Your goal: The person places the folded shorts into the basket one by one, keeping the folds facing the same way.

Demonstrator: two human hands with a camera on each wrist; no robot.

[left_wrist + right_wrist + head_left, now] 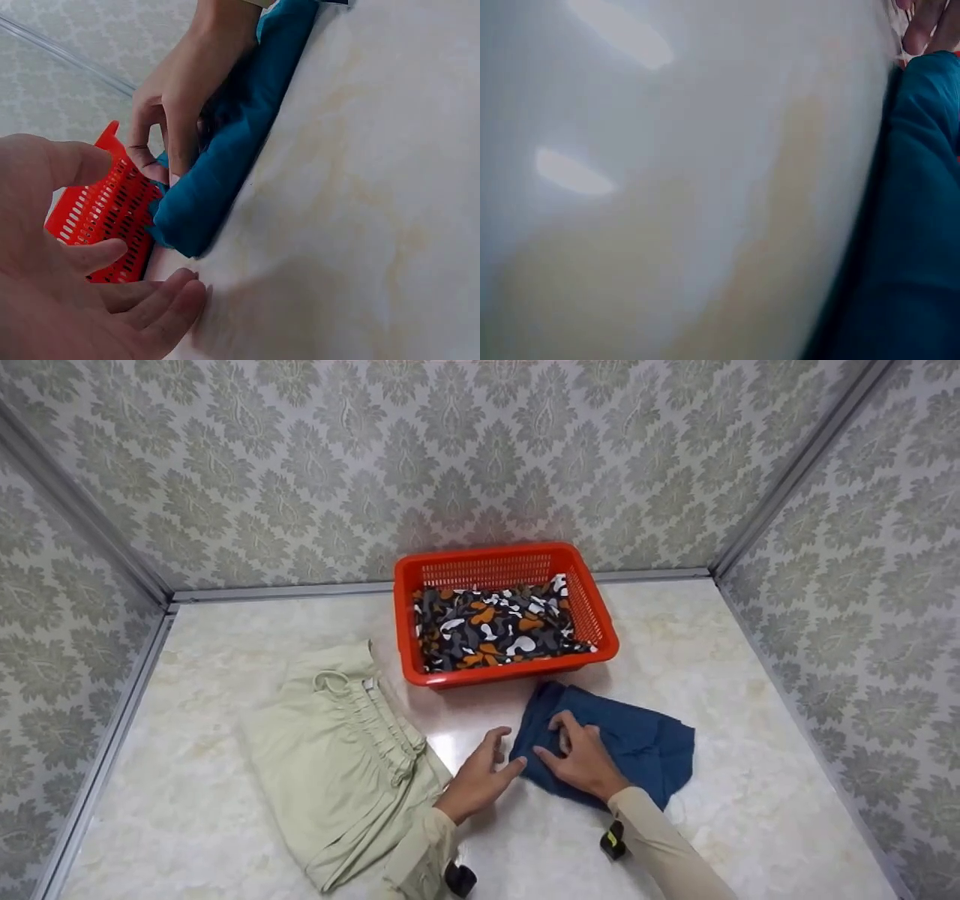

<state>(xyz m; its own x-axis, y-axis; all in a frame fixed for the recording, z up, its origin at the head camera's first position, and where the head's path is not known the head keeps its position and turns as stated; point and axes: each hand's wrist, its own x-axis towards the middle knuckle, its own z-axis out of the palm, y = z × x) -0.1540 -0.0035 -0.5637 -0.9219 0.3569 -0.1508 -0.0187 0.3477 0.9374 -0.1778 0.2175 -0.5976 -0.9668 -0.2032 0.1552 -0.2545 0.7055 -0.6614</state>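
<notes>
A folded dark blue cloth garment (637, 735) lies on the right half of the table; in the left wrist view the blue cloth (232, 165) has a thick rounded edge. My right hand (583, 757) is over it, fingers bent, thumb and index fingertips apart and touching the cloth. Just left of the garment, my left hand (480, 776) holds nothing, its thumb close to the cloth's left edge. The left wrist view shows the left hand's fingers (161, 311) spread loosely. A strip of blue cloth (907, 225) fills the right side of the right wrist view.
A red plastic basket (510, 669) stands behind the garment, with a camouflage-patterned cloth (495, 626) in black, orange and white inside. Light green drawstring trousers (330, 765) lie folded on the left. Patterned walls (450, 457) enclose the pale table (750, 780) at the back and sides.
</notes>
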